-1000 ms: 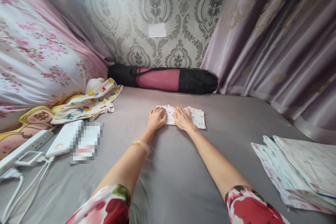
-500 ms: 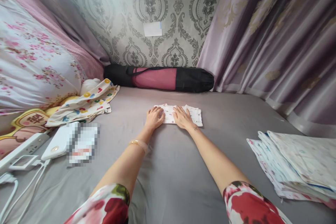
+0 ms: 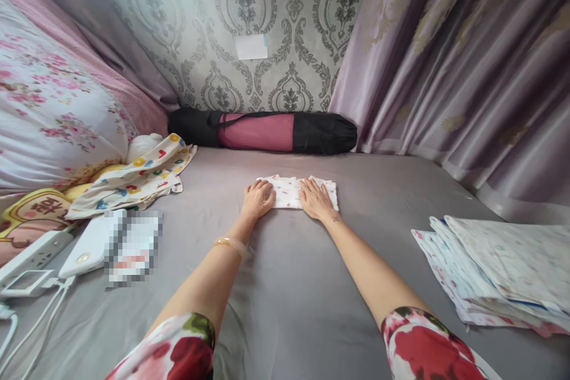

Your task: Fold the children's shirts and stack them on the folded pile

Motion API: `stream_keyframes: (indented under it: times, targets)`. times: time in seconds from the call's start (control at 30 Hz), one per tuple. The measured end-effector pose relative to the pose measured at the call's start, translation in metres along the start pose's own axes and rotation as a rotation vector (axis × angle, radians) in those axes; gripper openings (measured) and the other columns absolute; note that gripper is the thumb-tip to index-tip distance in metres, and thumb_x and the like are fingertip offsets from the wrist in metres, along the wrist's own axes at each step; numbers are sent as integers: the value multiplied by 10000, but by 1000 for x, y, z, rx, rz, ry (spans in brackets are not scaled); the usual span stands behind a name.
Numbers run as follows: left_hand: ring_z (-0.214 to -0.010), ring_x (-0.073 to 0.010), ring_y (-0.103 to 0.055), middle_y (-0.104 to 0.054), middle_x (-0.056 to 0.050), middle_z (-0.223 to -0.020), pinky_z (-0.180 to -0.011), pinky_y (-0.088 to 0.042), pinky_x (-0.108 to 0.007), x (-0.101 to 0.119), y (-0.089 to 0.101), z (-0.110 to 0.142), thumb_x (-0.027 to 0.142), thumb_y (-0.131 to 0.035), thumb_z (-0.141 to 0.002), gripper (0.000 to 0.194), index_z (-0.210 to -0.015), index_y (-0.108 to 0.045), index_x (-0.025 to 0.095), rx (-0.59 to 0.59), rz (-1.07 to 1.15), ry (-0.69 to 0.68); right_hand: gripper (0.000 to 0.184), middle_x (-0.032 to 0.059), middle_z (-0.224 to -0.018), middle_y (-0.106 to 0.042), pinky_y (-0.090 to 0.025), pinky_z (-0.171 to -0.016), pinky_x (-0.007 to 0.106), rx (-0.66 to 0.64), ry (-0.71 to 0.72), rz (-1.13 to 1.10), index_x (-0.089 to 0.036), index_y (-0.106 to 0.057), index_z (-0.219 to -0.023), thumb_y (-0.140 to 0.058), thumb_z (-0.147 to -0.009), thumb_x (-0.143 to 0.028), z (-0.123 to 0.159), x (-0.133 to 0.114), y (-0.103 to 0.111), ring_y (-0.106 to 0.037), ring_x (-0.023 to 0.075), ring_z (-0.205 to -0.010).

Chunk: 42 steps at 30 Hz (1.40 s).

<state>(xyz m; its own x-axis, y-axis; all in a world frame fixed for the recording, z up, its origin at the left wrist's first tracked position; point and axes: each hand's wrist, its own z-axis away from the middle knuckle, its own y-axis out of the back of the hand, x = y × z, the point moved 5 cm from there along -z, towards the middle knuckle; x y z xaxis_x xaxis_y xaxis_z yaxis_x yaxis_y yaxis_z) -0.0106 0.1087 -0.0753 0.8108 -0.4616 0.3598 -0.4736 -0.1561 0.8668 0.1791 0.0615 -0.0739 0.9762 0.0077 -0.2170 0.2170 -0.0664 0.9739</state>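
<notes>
A white cloth [image 3: 287, 194] with a small print lies folded into a flat rectangle on the grey bed sheet [image 3: 285, 285]. My left hand [image 3: 258, 198] rests on its left end, fingers stretched out, hiding that corner. On the right part of the cloth my right hand [image 3: 317, 199] lies flat, its fingers spread. Neither hand grips anything. Both arms reach forward, and a bangle [image 3: 230, 243] circles my left wrist.
Folded printed cloths [image 3: 499, 273] are stacked at the right. A black and pink bag [image 3: 262, 130] lies along the wall. To the left are a patterned cloth [image 3: 133, 181], a power strip [image 3: 38, 255], a white power bank [image 3: 94, 243] with cables, and a blurred packet [image 3: 136, 246].
My right hand has slid slightly to the right across the cloth. My left hand stays at the cloth's left end. The whole view has shifted a little.
</notes>
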Motion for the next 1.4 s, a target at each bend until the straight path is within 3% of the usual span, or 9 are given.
stream_keyframes:
  times: [0.17, 0.27, 0.53, 0.7, 0.87, 1.07, 1.23, 1.33, 1.4]
  targets:
    - [-1345, -259, -426, -615, -55, -1336, -1099, -295, -443, 2, 1, 0, 325, -487, -915, 297, -1159, -648, 266, -10, 2, 0, 575, 59, -1609, -258, -108, -1203, 449, -53, -7, -14, -166, -313, -1532, -159, -1020, -379, 1, 5, 7, -153, 196, -1494]
    - [-1348, -259, -425, -614, -56, -1337, -1099, -299, -441, 2, 2, 0, 322, -487, -916, 295, -1155, -650, 267, -8, 4, 0, 569, 74, -1607, -259, -82, -1203, 465, -3, -34, 22, -166, -326, -1525, -164, -1023, -380, 3, 13, 13, -164, 207, -1492]
    - [-1337, -269, -431, -617, -51, -1327, -1107, -289, -454, 2, 2, -1, 326, -492, -911, 290, -1147, -652, 274, -18, -6, 6, 568, 71, -1607, -256, -73, -1203, 461, 4, -54, 60, -162, -312, -1531, -183, -1022, -379, 5, 20, 4, -187, 204, -1485]
    - [-1355, -267, -411, -594, -55, -1366, -1116, -282, -463, 3, 1, 0, 331, -466, -921, 316, -1181, -637, 274, -40, -36, 7, 578, 57, -1618, -224, -85, -1204, 465, -80, -53, 11, -177, -281, -1543, -156, -1022, -391, 2, 25, 8, -165, 197, -1491]
    - [-1450, -292, -281, -438, -57, -1522, -1159, -216, -529, 4, -6, -2, 400, -332, -974, 455, -1374, -504, 268, -179, -102, 19, 606, 90, -1625, -191, -86, -1209, 444, -17, -148, 17, -112, -261, -1545, -126, -1022, -386, 1, 40, 15, -113, 213, -1502]
    - [-1494, -311, -164, -267, -116, -1605, -1181, -168, -540, 5, -15, -3, 459, -206, -998, 592, -1507, -320, 180, -316, -203, 49, 609, 105, -1617, -216, -101, -1213, 427, -57, -147, 47, -91, -270, -1541, -169, -1019, -389, 1, 45, 3, -129, 236, -1499]
    - [-1376, -276, -411, -526, -94, -1447, -1153, -217, -515, 11, 0, -17, 372, -297, -986, 452, -1349, -536, 249, -256, -294, -27, 524, 109, -1559, -366, -247, -1171, 366, -106, -84, 10, -144, -444, -1466, -247, -1022, -341, -14, 56, 13, -330, 236, -1432]
    - [-1160, -261, -603, -699, -81, -1198, -1119, -234, -507, 9, 10, -40, 254, -398, -931, 335, -1066, -704, 255, -407, -360, -29, 393, 63, -1480, -490, -378, -1076, 315, -205, -53, 5, -236, -616, -1312, -402, -982, -251, -30, 66, 26, -488, 229, -1319]
    - [-1120, -256, -629, -719, -67, -1153, -1086, -279, -466, 7, 14, -58, 218, -480, -876, 281, -1002, -726, 266, -496, -370, -10, 338, 40, -1401, -570, -423, -1020, 287, -248, -49, 14, -267, -671, -1223, -514, -929, -211, -40, 71, 35, -548, 219, -1255]
